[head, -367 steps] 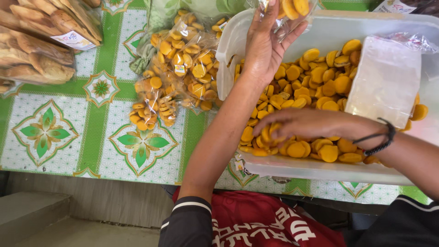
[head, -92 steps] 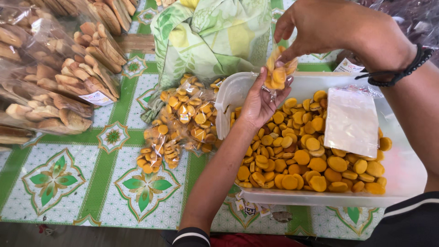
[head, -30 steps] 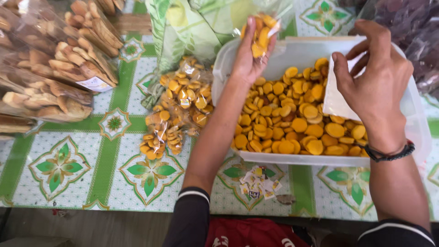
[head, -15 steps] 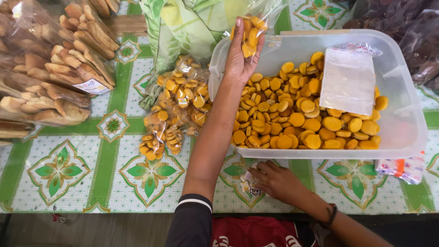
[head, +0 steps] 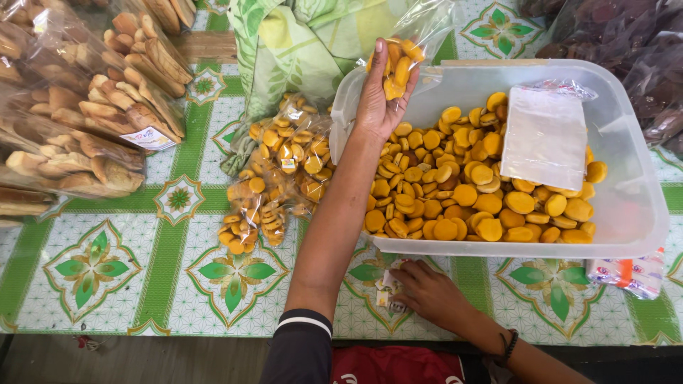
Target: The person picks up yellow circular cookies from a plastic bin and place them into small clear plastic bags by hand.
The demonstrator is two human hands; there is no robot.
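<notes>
Surface: a table (head: 163, 284) under a white cloth with green bands and leaf medallions; its near edge runs along the bottom, with bare grey floor (head: 142, 359) below.

Far left corner: stacked clear bags of long pale-brown biscuits (head: 92, 114), overlapping one another and reaching the left edge.

Left of centre: small filled bags of round orange biscuits (head: 277, 171) lie in a heap, touching a crumpled green-and-yellow plastic bag (head: 299, 43) at the far edge.

Your left hand (head: 380, 96) is raised over the near-left corner of the tub, fingers curled shut around a clear bag of orange biscuits (head: 398, 60); the bag hangs above the tub's far-left rim.

Your right hand (head: 427, 291) rests palm-down at the near edge, just in front of the tub, fingertips on a few small paper labels (head: 388, 288). You cannot tell whether it pinches one. A dark band sits on that wrist.

Centre to right: clear plastic tub (head: 633, 213), its floor covered with loose orange biscuits (head: 462, 192); a stack of empty clear bags (head: 544, 135) lies on them toward the far-right side.

Near-right corner: a small printed packet (head: 629, 274) partly under the tub's rim. Far right corner: bags of dark goods (head: 626, 50).
</notes>
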